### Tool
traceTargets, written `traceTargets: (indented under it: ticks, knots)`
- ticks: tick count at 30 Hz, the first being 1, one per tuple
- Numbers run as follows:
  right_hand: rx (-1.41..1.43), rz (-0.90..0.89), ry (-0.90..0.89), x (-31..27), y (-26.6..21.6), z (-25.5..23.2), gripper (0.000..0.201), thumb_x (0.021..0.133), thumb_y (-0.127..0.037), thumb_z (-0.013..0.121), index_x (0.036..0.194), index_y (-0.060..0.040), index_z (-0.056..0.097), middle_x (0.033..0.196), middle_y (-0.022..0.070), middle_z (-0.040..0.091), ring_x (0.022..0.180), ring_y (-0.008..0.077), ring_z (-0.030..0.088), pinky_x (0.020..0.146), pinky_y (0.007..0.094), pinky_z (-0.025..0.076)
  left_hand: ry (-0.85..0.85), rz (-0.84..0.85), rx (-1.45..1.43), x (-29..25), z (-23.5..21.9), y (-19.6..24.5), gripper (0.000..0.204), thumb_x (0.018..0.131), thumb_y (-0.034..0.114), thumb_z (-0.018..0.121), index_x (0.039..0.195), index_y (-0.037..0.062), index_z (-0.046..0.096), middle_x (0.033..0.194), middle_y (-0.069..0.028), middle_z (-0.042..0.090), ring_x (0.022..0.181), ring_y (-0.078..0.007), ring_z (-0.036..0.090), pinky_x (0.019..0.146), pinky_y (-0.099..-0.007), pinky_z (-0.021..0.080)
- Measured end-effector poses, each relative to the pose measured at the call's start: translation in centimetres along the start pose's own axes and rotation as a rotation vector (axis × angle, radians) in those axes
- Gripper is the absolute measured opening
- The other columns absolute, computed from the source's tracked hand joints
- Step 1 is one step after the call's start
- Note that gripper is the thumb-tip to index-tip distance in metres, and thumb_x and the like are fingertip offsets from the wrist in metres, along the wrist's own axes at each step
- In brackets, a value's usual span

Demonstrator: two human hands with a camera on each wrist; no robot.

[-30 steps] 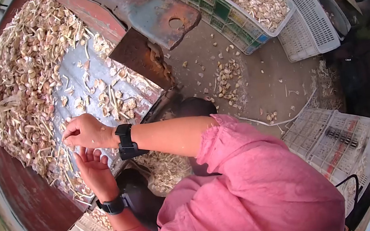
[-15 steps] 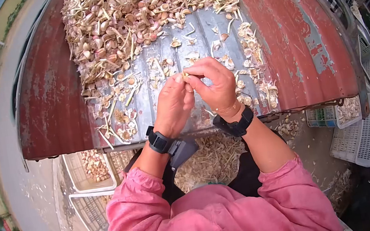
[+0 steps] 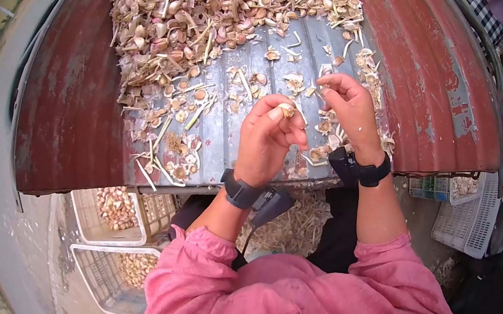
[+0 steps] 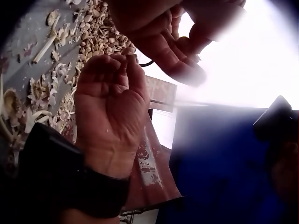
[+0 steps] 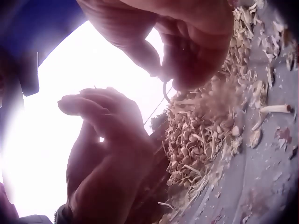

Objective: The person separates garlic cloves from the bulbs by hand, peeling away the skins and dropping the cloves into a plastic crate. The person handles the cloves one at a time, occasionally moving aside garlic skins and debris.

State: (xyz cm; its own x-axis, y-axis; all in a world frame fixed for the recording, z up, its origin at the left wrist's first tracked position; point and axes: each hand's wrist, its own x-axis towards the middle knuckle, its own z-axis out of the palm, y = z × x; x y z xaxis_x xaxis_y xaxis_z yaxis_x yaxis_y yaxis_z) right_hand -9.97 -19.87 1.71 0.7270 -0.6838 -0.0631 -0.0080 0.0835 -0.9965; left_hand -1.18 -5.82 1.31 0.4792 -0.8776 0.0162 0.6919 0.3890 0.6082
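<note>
My left hand pinches a pale garlic clove between thumb and forefinger, over the metal sheet. To its right, apart from it, is my right hand. Its thumb and forefinger meet on a thin curved strip, seen in the right wrist view, that looks like garlic skin. Ahead of both hands lies a big heap of garlic cloves mixed with dry skins and stalks. Scraps of skin lie around the hands on the sheet.
Red metal side panels flank the sheet. Below its front edge at left stand white plastic crates with cloves in them. More crates are at the right. A pile of dry stalks lies between the person's legs.
The head view has swung round from the side to face the sheet. My hands, together half a second ago, have drawn apart, the clove staying in the left.
</note>
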Motion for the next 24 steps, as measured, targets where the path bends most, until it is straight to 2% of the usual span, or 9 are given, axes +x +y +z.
traceTargets:
  ticks: [2, 5, 7, 11, 13, 17, 20, 22, 24]
  knots:
    - [-0.719, -0.174, 0.129, 0.5, 0.6, -2.2, 0.016, 0.074, -0.01, 0.057, 0.087, -0.0004, 0.06, 0.072, 0.0051, 0.057, 0.064, 0.0111, 0.054, 0.06, 0.0245, 0.043, 0.132, 0.036, -0.143, 0.3, -0.5, 0.0, 0.016, 0.086, 0.019, 0.045, 0.094, 0.0063, 0.049, 0.073, -0.0053, 0.053, 0.06, -0.0128, 0.052, 0.052, -0.0251, 0.044]
    - [-1.144, -0.232, 0.12, 1.6, -0.3, -3.9, 0.016, 0.072, -0.011, 0.058, 0.084, -0.0012, 0.062, 0.071, 0.0089, 0.059, 0.063, 0.0147, 0.056, 0.059, 0.0266, 0.044, 0.321, -0.001, -0.266, 1.0, -3.2, -0.8, 0.014, 0.086, 0.017, 0.045, 0.093, 0.0052, 0.049, 0.075, -0.0035, 0.052, 0.059, -0.0097, 0.049, 0.051, -0.0222, 0.042]
    - [-0.975, -0.205, 0.041, 3.3, -1.9, -1.6, 0.016, 0.072, -0.012, 0.059, 0.083, -0.0011, 0.063, 0.071, 0.0091, 0.06, 0.063, 0.0155, 0.057, 0.058, 0.0268, 0.045, 0.547, -0.063, -0.313, 1.4, -3.9, -1.0, 0.015, 0.087, 0.016, 0.045, 0.094, 0.0033, 0.048, 0.075, -0.0013, 0.05, 0.058, -0.0069, 0.046, 0.05, -0.0201, 0.039]
    - [-0.759, -0.218, -0.193, 11.8, -0.4, 4.2, 0.024, 0.071, -0.019, 0.062, 0.087, -0.0011, 0.063, 0.074, 0.0105, 0.062, 0.062, 0.0186, 0.058, 0.059, 0.0284, 0.046, 0.63, -0.081, -0.42, 2.1, -4.6, -0.7, 0.017, 0.087, 0.017, 0.045, 0.096, 0.0027, 0.047, 0.071, -0.0004, 0.047, 0.057, -0.0073, 0.043, 0.05, -0.0196, 0.038]
    - [-0.996, -0.212, -0.215, 15.1, 0.2, 7.8, 0.028, 0.07, -0.02, 0.064, 0.091, -0.0024, 0.062, 0.08, 0.0119, 0.063, 0.067, 0.0209, 0.059, 0.062, 0.0291, 0.046, 0.646, -0.028, -0.37, 2.2, -4.3, 0.4, 0.02, 0.088, 0.019, 0.044, 0.097, 0.0018, 0.046, 0.069, 0.0001, 0.045, 0.056, -0.0076, 0.041, 0.05, -0.02, 0.037]
    - [-1.193, -0.523, -0.349, 19.5, 5.2, 9.6, 0.031, 0.067, -0.018, 0.065, 0.096, -0.006, 0.062, 0.08, 0.0139, 0.061, 0.071, 0.0223, 0.058, 0.065, 0.0298, 0.046, 0.68, 0.022, -0.433, 2.5, -5.2, 1.6, 0.023, 0.088, 0.022, 0.044, 0.099, 0.0012, 0.046, 0.069, -0.0001, 0.045, 0.055, -0.0079, 0.04, 0.049, -0.021, 0.035]
    - [-0.61, -0.021, -0.493, 18.1, 3.7, 9.8, 0.032, 0.073, -0.011, 0.062, 0.103, -0.0015, 0.058, 0.074, 0.0067, 0.061, 0.068, 0.0099, 0.056, 0.057, 0.0217, 0.044, 0.727, 0.049, -0.389, 2.6, -5.9, 2.9, 0.025, 0.089, 0.024, 0.043, 0.099, 0.0008, 0.046, 0.068, -0.0001, 0.044, 0.054, -0.0079, 0.039, 0.048, -0.0216, 0.034]
    - [-0.454, 0.012, -0.518, 13.6, 0.6, 9.7, 0.028, 0.076, -0.008, 0.061, 0.103, -0.0008, 0.058, 0.078, 0.0028, 0.059, 0.067, 0.0055, 0.053, 0.055, 0.0195, 0.043, 0.628, 0.04, -0.337, 2.3, -6.2, 3.3, 0.03, 0.088, 0.029, 0.046, 0.099, 0.0011, 0.047, 0.066, 0.0004, 0.043, 0.053, -0.0073, 0.039, 0.046, -0.0209, 0.032]
    - [-0.431, -0.244, -0.483, 9.5, 0.0, 9.0, 0.03, 0.075, -0.002, 0.059, 0.104, -0.0011, 0.057, 0.086, 0.0054, 0.057, 0.066, 0.0096, 0.055, 0.056, 0.0216, 0.045, 0.576, 0.001, -0.249, 2.2, -5.6, 4.0, 0.031, 0.087, 0.03, 0.048, 0.098, 0.0011, 0.048, 0.066, 0.0007, 0.044, 0.051, -0.0065, 0.038, 0.045, -0.0201, 0.031]
